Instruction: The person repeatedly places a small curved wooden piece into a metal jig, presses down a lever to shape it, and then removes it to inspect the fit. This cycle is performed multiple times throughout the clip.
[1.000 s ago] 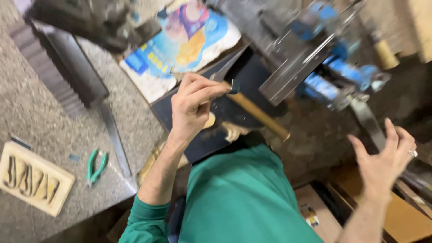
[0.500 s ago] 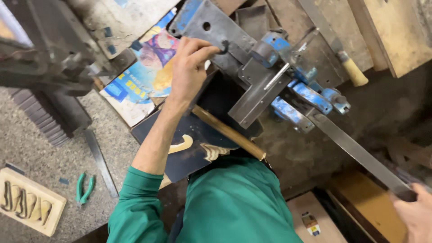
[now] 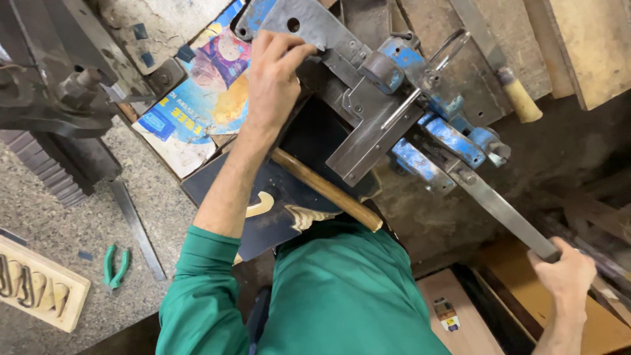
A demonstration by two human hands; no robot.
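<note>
Green pliers (image 3: 116, 265) lie at the tabletop's left edge; the left hand (image 3: 273, 79) presses its fingers onto the bending machine (image 3: 368, 125), while the right hand (image 3: 566, 277), grip closed, grasps the lever bar (image 3: 499, 210).

The blue-painted steel bench press (image 3: 394, 98) shows chipped paint and dull, scuffed grey plates; its long flat lever bar (image 3: 499, 210) is bare matt metal. Just below the press lies a smooth wooden hammer handle (image 3: 325, 189). Left of it, glossy printed cardboard (image 3: 204, 98) covers the rough speckled stone tabletop (image 3: 59, 223).
</note>
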